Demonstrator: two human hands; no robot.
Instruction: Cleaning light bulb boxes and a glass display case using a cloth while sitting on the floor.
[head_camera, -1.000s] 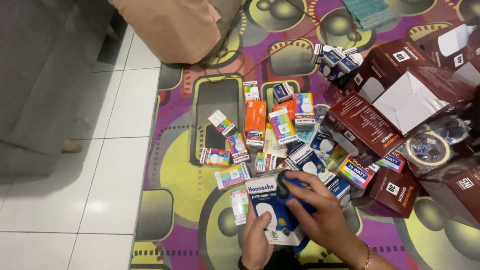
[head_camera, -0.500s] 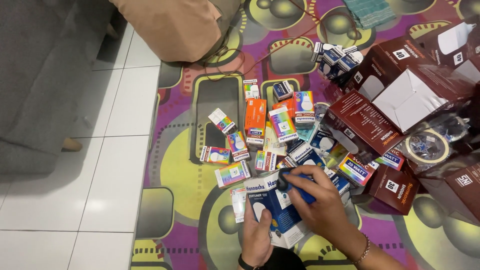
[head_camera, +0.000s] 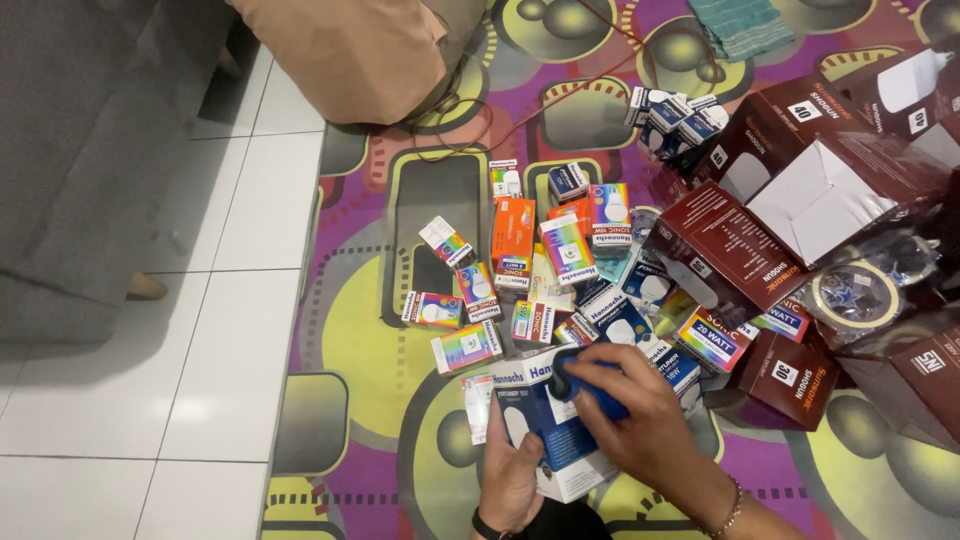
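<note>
Since a moment ago our left hand (head_camera: 512, 470) still grasps the blue-and-white bulb box (head_camera: 545, 425), tilted further, while our right hand (head_camera: 640, 420) keeps the blue marker (head_camera: 590, 392) gripped on it.

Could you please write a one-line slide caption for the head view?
Left hand steadies a blue-and-white box while the right hand presses a blue tool on it, beside scattered small boxes.

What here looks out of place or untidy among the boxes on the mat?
The small colourful boxes lie scattered at all angles on the mat, not stacked. One dark red carton gapes open, its white flaps up. A thin cable trails loose across the mat.
</note>
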